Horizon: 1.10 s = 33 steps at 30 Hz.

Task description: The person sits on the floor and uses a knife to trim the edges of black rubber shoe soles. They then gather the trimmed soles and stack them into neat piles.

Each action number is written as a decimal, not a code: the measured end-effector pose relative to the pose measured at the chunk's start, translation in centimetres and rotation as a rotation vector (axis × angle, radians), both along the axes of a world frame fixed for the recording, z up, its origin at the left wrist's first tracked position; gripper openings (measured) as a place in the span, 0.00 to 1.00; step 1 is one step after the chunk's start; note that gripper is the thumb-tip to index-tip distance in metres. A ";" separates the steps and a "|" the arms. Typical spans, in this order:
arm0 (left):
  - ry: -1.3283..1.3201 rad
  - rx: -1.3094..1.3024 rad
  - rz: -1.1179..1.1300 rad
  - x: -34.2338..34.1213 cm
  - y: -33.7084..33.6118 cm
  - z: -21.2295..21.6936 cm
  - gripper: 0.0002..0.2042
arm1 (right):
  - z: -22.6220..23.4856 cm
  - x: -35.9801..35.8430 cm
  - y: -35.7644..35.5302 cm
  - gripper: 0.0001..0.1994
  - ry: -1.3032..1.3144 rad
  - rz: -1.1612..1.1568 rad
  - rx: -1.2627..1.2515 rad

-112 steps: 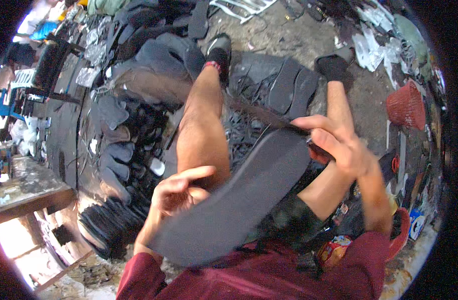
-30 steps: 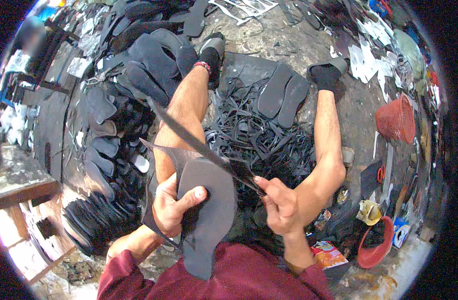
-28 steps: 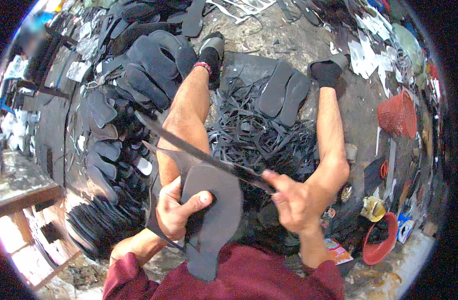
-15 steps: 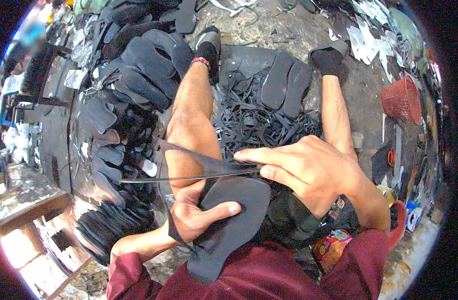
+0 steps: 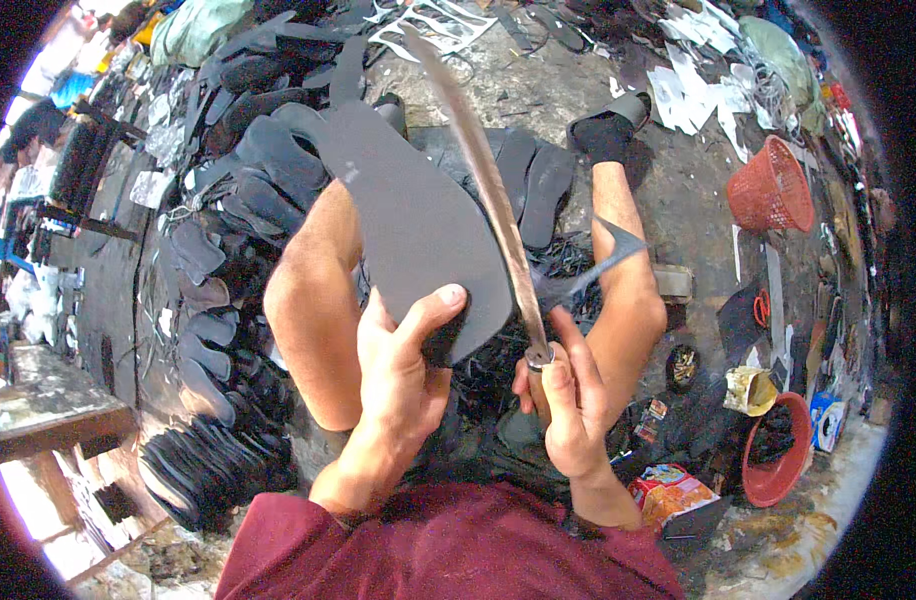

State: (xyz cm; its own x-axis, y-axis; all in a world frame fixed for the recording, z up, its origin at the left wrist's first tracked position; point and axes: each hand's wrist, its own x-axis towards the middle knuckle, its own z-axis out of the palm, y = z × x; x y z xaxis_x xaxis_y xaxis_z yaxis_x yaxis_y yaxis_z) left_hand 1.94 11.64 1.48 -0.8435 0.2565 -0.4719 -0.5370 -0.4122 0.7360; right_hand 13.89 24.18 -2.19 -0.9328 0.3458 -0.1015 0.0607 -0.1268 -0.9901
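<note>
My left hand (image 5: 403, 350) grips the near end of a flat dark-grey shoe sole (image 5: 418, 220), its thumb pressed on the top face. The sole is held up in front of me, its other end pointing away. In my right hand (image 5: 573, 410) is the brown handle of a long knife (image 5: 486, 180). Its narrow blade points away from me along the sole's right edge; whether the two touch, I cannot tell. A thin curved dark offcut (image 5: 618, 252) hangs or drops to the right of the blade, over my right leg.
Piles of dark soles (image 5: 278, 155) and stacked soles (image 5: 213, 470) lie at left. Two cut soles (image 5: 546, 195) rest between my feet, near black offcuts. At right are a red basket (image 5: 771, 185), red scissors (image 5: 761, 306) and a red bowl (image 5: 778, 480). White scraps (image 5: 683, 95) lie beyond.
The knife has swung from pointing left to pointing away from me. My left hand has raised and turned the sole outward. The offcut, previously around my left wrist, now appears right of the blade.
</note>
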 end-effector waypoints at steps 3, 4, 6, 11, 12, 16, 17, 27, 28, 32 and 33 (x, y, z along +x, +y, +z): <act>-0.004 0.032 0.047 1.0 0.4 -2.1 0.21 | -1.7 2.9 -0.8 0.24 -0.084 -0.134 0.064; -0.050 0.014 0.074 1.3 0.7 -2.6 0.20 | -3.6 4.6 -0.8 0.23 -0.009 -0.129 0.258; -0.075 0.002 0.116 1.4 0.6 -2.8 0.19 | -5.4 7.8 -1.4 0.20 -0.039 -0.130 0.544; -0.117 -0.110 0.176 1.4 0.0 -3.0 0.16 | -6.6 11.4 -1.8 0.17 -0.092 -0.102 0.574; -0.112 -0.112 0.190 1.6 -0.3 -3.2 0.16 | -6.5 11.4 -1.7 0.17 -0.087 -0.100 0.579; -0.042 -0.137 0.150 2.3 -2.9 -5.5 0.17 | -4.4 6.6 -0.4 0.19 -0.113 0.023 0.650; -0.022 -0.172 0.146 2.7 -3.0 -5.8 0.19 | -4.5 5.6 -0.5 0.19 -0.104 0.019 0.660; 0.049 -0.279 0.031 3.7 -4.8 -6.8 0.32 | -4.9 -4.9 -0.4 0.16 0.189 0.043 0.429; 0.046 -0.265 0.046 3.6 -4.9 -6.9 0.32 | -5.0 -4.9 -0.5 0.16 0.204 0.035 0.417; 0.123 -0.260 0.018 3.3 -5.3 -6.1 0.28 | -4.0 -5.5 -2.2 0.16 0.110 0.105 0.438; 0.093 -0.232 0.004 3.4 -5.7 -6.2 0.30 | -3.3 -5.8 -2.4 0.17 0.009 0.149 0.500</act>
State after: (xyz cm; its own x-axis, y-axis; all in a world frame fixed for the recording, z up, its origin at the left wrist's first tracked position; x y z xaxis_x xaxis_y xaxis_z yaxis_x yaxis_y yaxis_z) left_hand 5.33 5.98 -4.73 -0.8869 0.1472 -0.4378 -0.4612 -0.2281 0.8575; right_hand 8.08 21.83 -5.51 -0.9756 0.2135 0.0509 0.0328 0.3711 -0.9280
